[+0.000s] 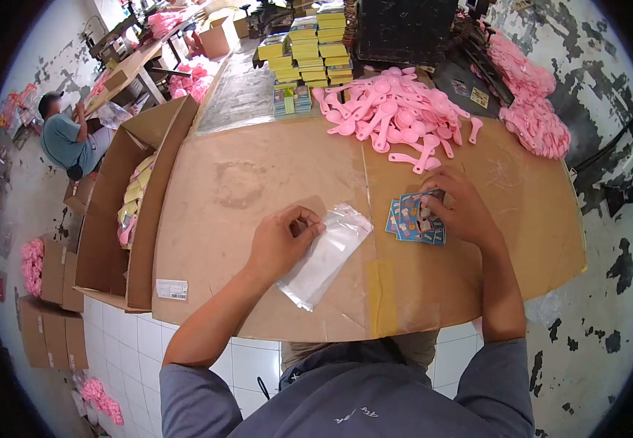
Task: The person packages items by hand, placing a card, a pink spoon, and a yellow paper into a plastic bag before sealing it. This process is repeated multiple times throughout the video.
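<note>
My left hand [281, 241] is closed, thumb and forefinger pinched at the edge of a clear plastic bag [322, 264] that lies slantwise on the cardboard-covered table. My right hand [465, 212] reaches over a small fanned stack of blue printed cards [408, 219], thumb and fingers closed on the card at the right side. Its fingertips are partly hidden. Just beyond that hand lies a heap of pink plastic spoons [393, 109], with a few loose ones at its near edge.
Stacks of yellow-edged card packs [305, 55] stand behind the spoons. A long cardboard box [141, 241] with packed items borders the table's left side. Pink bagged goods [532, 102] lie at the far right. Another person [71, 139] sits at the far left.
</note>
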